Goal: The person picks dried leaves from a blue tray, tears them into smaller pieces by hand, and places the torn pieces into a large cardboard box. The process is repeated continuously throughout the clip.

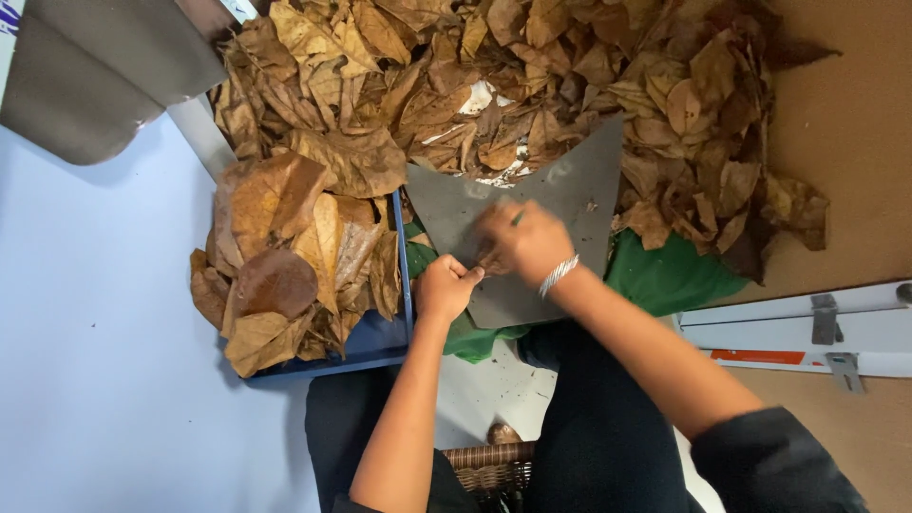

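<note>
Both hands meet over the grey board [532,204], near centre. Left hand [445,287] is curled into a tight fist at the board's near-left edge, pinching something small; I cannot tell what. Right hand [524,237] is motion-blurred, fingers bent around a dry leaf piece [492,258] on the board; how firmly it grips I cannot tell.

Risks, my read:
- Leaf is brittle, so a fast pull likely tears or crumbles it.
- Board rests on green cloth [665,275] over the lap, not on a table, so hard pressing could tip it.
- Loose leaf heap [494,85] on the far side overlaps the board's far edge and could slide onto the work area.
- Stacked leaves [285,256] overhang the blue tray [375,347] at left; an elbow nudge could spill them.
</note>
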